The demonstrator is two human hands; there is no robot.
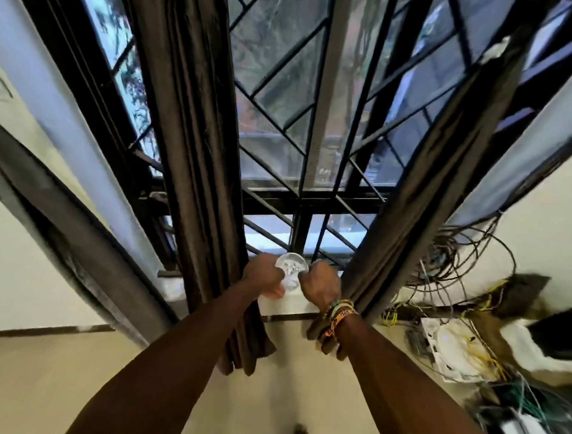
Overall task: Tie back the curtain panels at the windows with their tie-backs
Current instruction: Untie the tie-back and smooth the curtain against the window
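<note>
Looking down at a window sill (287,307), both arms stretched toward the middle of it. The left grip (263,275) and right grip (321,284) are close together just above the sill's back edge. Fingers are curled, and both are closed on a clear shiny thing (291,269) between them, one from each side. Can't tell what it actually is, it's glassy and blurred. There's a stack of colourful bracelets (339,312) on the right wrist.

The left curtain panel (196,147) is dark brown and bunched into narrow folds. It hangs at the sill's left end and its bottom drops past the front edge, with the left forearm crossing in front of it. The right curtain panel (424,177) is bunched the same way at the sill's right end, its lower end just behind the right wrist. Both hang loose, not yet tied.

Between them is the black window grille (298,197) with diagonal bars. Past the sill's right end there's a messy tangle of cables (456,253) against the wall and a white box (449,352) below it. A grey curtain (64,240) hangs at the far left.
</note>
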